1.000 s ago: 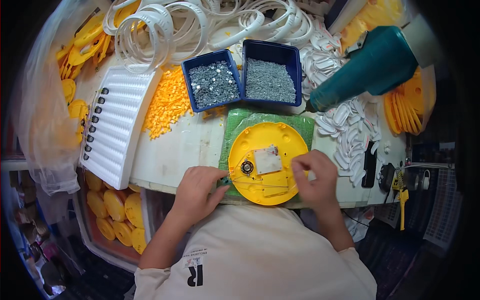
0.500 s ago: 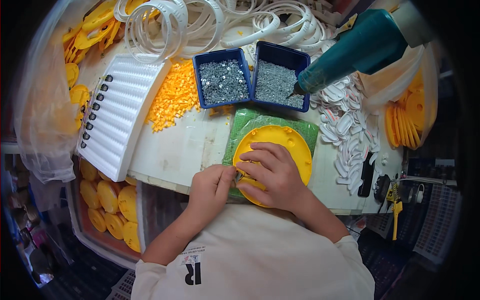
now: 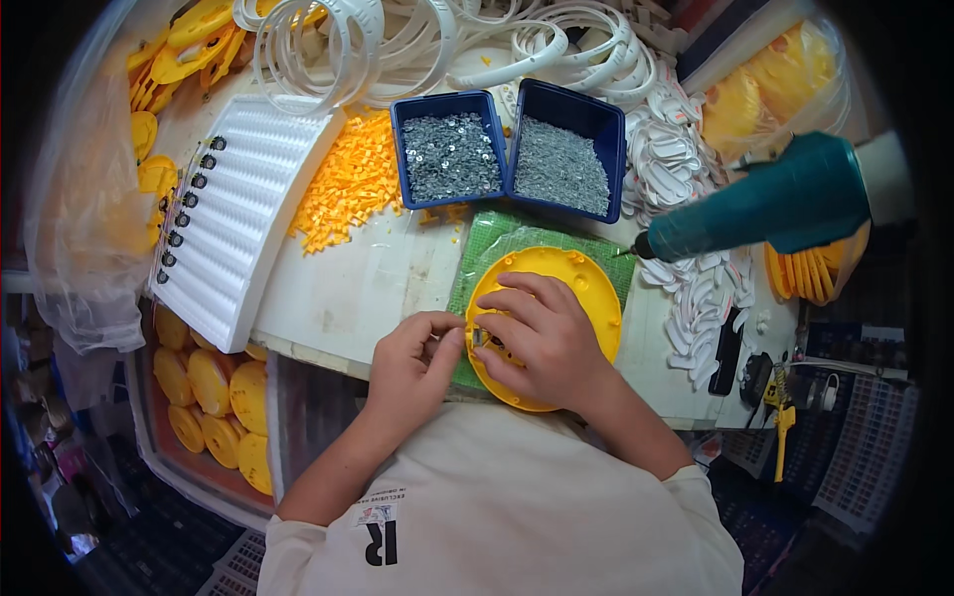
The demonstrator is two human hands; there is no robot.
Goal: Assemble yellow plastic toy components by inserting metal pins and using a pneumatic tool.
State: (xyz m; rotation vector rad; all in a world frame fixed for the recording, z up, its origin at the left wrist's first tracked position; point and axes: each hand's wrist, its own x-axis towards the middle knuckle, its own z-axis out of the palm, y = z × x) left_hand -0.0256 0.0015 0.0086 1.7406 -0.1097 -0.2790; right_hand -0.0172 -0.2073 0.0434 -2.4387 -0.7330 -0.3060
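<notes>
A round yellow plastic disc (image 3: 586,288) with a raised rim lies on a green mat (image 3: 497,234) in front of me. My right hand (image 3: 550,343) rests over it, with bent fingers and thumb round a small metal-and-dark part (image 3: 479,338) at the disc's left side. My fingers cover much of that part. Just left of the rim, my left hand (image 3: 415,360) has its fingers curled and its thumb close to the index finger. Anything small between those fingertips is hidden.
A teal electric screwdriver (image 3: 755,209) hangs at right, its tip by the mat. Behind are blue bins of washers (image 3: 452,159) and screws (image 3: 561,164). Left are orange clips (image 3: 348,184) and a white foam tray (image 3: 243,209); white oval pieces (image 3: 686,268) lie right.
The screwdriver has swung right and down, away from above the screw bin. My left hand has drawn slightly up and off the rim; my right hand stays over the disc.
</notes>
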